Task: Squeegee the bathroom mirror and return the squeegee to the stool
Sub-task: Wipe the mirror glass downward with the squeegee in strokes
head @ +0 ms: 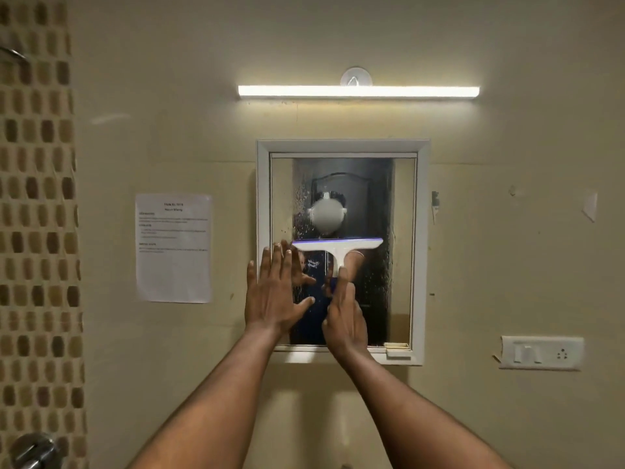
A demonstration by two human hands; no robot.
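A white-framed mirror (402, 252) hangs on the beige wall, its glass speckled with water drops on the left and right parts. A white squeegee (338, 247) with a purple blade lies flat against the glass about mid-height, blade level and uppermost. My right hand (345, 316) grips its handle from below. My left hand (275, 292) is spread flat with fingers apart, pressing on the mirror's left frame and glass. The stool is out of view.
A lit tube light (358, 91) sits above the mirror. A printed paper sheet (173, 248) is stuck to the wall at left. A switchboard (541, 353) is at lower right. Mosaic tiles (37, 231) and a metal tap (32, 450) line the left edge.
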